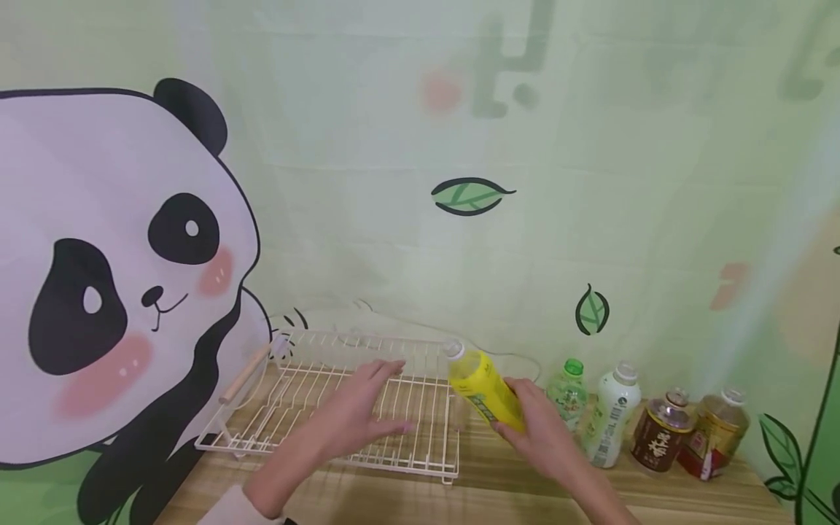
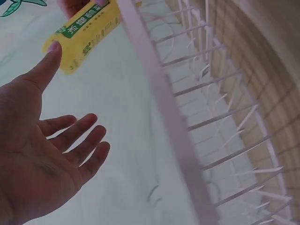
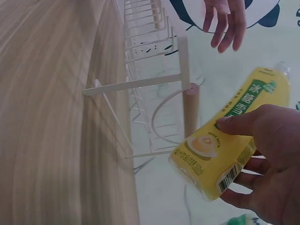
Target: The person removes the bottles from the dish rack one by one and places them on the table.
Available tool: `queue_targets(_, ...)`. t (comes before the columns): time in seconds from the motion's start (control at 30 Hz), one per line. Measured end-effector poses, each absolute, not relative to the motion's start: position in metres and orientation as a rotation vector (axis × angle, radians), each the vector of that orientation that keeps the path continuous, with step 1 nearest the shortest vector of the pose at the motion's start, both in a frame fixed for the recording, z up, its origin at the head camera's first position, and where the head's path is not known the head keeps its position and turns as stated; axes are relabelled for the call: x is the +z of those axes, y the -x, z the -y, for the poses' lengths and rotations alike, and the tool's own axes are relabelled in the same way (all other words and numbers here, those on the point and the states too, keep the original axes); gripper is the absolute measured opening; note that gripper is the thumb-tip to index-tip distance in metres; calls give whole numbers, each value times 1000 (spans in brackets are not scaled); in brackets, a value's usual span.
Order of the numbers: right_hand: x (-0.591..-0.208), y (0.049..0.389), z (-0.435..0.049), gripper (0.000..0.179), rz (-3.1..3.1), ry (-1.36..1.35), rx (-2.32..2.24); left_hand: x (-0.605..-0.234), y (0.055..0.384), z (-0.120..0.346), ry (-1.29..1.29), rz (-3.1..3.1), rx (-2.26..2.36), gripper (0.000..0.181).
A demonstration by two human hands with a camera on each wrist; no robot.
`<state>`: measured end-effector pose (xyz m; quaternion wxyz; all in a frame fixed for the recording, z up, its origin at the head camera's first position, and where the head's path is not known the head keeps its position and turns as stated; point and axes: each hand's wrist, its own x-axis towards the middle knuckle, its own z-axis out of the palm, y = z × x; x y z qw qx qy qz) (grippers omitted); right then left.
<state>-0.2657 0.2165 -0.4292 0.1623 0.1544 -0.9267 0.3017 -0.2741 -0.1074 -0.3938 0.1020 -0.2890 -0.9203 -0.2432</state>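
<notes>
My right hand (image 1: 541, 430) grips a yellow-labelled drink bottle (image 1: 484, 385) around its lower part, with its white cap tilted up and to the left. In the right wrist view the thumb lies across the label of the bottle (image 3: 229, 136), and the fingers wrap behind it. My left hand (image 1: 351, 412) is held over a white wire dish rack (image 1: 453, 445), fingers extended and thumb apart, holding nothing. The left wrist view shows the left palm (image 2: 42, 173) bare, its thumb tip overlapping the bottle's end (image 2: 70, 56) there.
Right of the rack stand a clear green-capped bottle (image 1: 568, 394), a white bottle (image 1: 613, 415), a dark-labelled bottle (image 1: 661, 432) and a red-labelled bottle (image 1: 715, 434). The rack has a wooden handle (image 1: 244, 375) at its left. Behind the wooden table (image 1: 512, 488) hangs a panda-print cloth (image 1: 367, 240).
</notes>
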Motion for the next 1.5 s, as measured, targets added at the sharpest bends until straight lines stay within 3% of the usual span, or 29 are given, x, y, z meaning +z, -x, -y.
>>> queue_targets(0.2, -455, 277, -215, 59, 2595, -379, 1079, -420, 268, 107, 971, 2759, -827, 94)
queue_targets(0.53, -488, 293, -211, 62, 2518, -300, 1340, -454, 259, 106, 1107, 2811, -816, 78)
queue_targets(0.93, -513, 304, -212, 61, 2579, -213, 1302, -467, 261, 100, 1122, 2803, -688, 63)
queue_targets(1.5, -517, 304, -216, 58, 2644, -211, 1312, -474, 260, 92, 1072, 2743, -584, 44)
